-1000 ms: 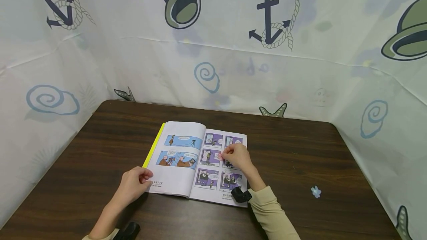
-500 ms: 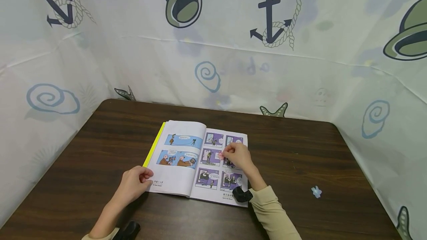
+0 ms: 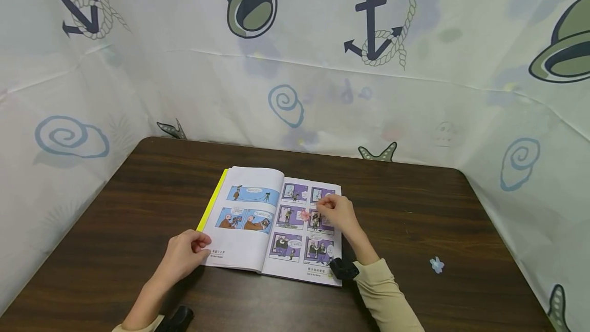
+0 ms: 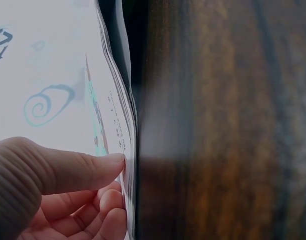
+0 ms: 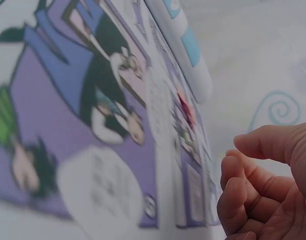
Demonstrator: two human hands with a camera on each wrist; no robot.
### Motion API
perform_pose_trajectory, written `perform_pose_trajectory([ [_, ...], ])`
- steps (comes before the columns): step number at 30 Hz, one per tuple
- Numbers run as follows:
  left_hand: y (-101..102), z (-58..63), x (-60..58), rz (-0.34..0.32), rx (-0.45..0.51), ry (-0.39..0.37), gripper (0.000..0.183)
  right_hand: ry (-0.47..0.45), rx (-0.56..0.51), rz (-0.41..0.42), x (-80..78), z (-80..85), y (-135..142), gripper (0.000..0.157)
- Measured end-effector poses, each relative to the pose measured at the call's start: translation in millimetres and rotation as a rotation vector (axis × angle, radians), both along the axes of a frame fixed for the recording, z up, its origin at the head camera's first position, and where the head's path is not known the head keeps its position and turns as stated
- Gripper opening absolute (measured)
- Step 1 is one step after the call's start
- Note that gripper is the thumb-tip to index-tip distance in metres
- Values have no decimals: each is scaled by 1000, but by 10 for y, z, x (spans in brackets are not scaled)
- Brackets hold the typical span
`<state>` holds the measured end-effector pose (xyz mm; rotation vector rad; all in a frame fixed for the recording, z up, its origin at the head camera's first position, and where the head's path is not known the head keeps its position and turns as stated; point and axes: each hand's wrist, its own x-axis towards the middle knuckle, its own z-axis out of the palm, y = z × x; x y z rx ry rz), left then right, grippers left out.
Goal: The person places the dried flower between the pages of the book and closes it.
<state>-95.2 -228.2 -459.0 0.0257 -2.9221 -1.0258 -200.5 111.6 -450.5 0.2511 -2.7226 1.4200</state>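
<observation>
An open comic book (image 3: 244, 250) lies on the dark wooden table, with blue panels on its left page and purple panels on its right. My left hand (image 3: 184, 255) holds the lower left corner of the book; in the left wrist view the thumb (image 4: 88, 170) presses on the page edge with the other fingers bent beside it. A small pink flower-shaped piece (image 3: 305, 215) sits on the right page between the middle panels. Just right of it, over that page, is my right hand (image 3: 338, 214), fingers bent loosely around nothing, a gap showing under the thumb (image 5: 262, 142).
A small pale blue flower-shaped piece (image 3: 437, 265) lies on the table (image 3: 405, 219) to the right of the book. White printed cloth (image 3: 322, 111) hangs behind the table and along both sides. A black wrist device (image 3: 343, 269) overlaps the book's lower right corner.
My right hand has let go of the pink flower-shaped piece and drawn back a little to the right, leaving it on the page. My left hand has stayed in place.
</observation>
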Motion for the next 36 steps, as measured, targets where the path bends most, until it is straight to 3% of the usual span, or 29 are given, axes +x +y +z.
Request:
perform_pose_trajectory([
  [14, 25, 48, -7, -9, -10, -9, 15, 3, -81, -84, 44, 122, 294, 9],
  [21, 144, 92, -14, -15, -7, 145, 16, 17, -94, -113, 83, 144, 485, 7],
  [27, 361, 156, -67, -57, 29, 297, 17, 33, -87, -137, 136, 179, 655, 7],
  [36, 741, 224, -201, -164, 114, 409, 20, 13, -81, -170, 198, 230, 928, 11],
])
